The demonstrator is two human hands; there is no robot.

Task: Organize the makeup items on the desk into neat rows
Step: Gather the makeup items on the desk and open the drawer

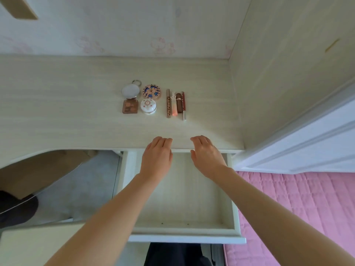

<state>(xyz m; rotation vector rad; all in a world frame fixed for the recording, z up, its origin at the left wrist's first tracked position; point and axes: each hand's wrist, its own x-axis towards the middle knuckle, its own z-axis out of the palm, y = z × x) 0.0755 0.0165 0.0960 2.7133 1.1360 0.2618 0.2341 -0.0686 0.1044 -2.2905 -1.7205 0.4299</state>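
On the pale wooden desk (pixel 67 104) the makeup lies in a tidy group. A round silver mirror compact (pixel 130 91) with a key ring sits above a square brown eyeshadow palette (pixel 130 106). Beside them are a patterned pink round compact (pixel 151 91) and a white domed jar (pixel 148 106). To the right, several slim sticks lie side by side: a long rose-gold tube (pixel 168 103), a small pink-tipped item (pixel 174 106), a brown lipstick (pixel 179 103) and a red-and-silver tube (pixel 183 105). My left hand (pixel 158 156) and my right hand (pixel 206 155) hover at the desk's front edge, both holding nothing, fingers loosely apart.
An open drawer (pixel 235 214) with nothing inside sticks out below my forearms. A wooden side panel (pixel 278 83) closes the desk on the right. A pink quilted bedspread (pixel 297 208) lies at the lower right. A dark object (pixel 17 208) sits on the floor at the left.
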